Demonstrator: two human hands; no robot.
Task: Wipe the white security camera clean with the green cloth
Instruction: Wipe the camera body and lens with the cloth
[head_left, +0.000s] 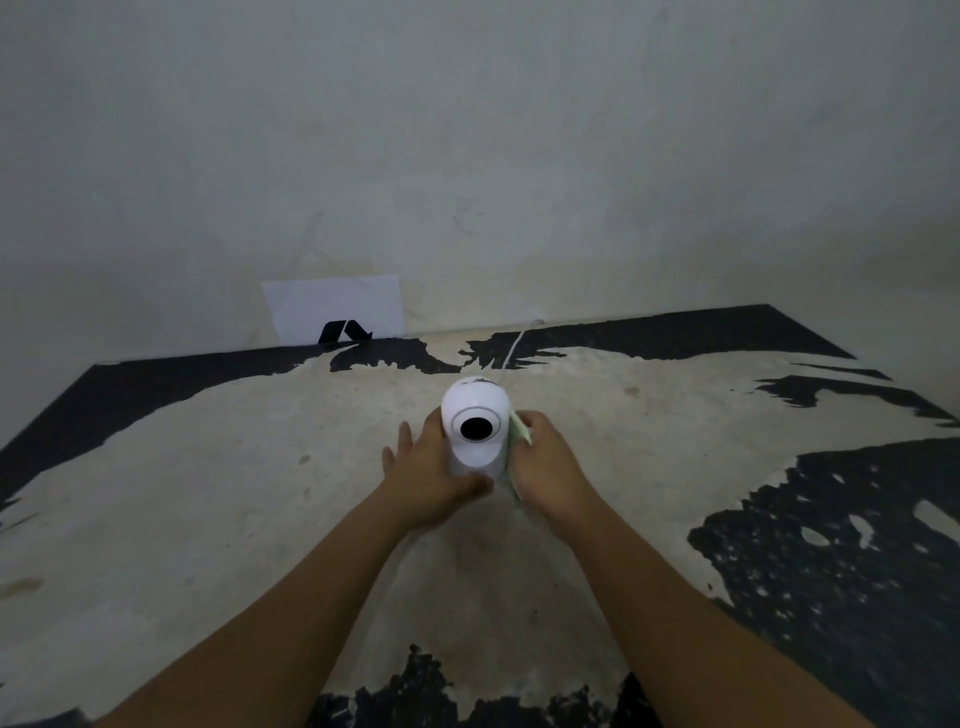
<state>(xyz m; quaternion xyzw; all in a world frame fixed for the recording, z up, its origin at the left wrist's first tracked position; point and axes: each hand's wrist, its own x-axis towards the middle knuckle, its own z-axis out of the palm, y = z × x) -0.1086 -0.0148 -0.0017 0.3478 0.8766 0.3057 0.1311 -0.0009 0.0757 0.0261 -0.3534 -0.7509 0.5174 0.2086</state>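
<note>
white security camera (475, 427) upright, round black lens facing up.

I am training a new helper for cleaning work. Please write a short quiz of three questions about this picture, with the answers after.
1. True or false: the left hand steadies the white security camera at its base.
2. Which hand presses the green cloth against the camera?
A. left hand
B. right hand
C. neither
3. Fill in: the white cable runs from behind the camera toward the ____.

Key:
1. True.
2. B; the cloth sits between the right hand and the camera's side.
3. Wall, away from the person, across the worn table.
</note>
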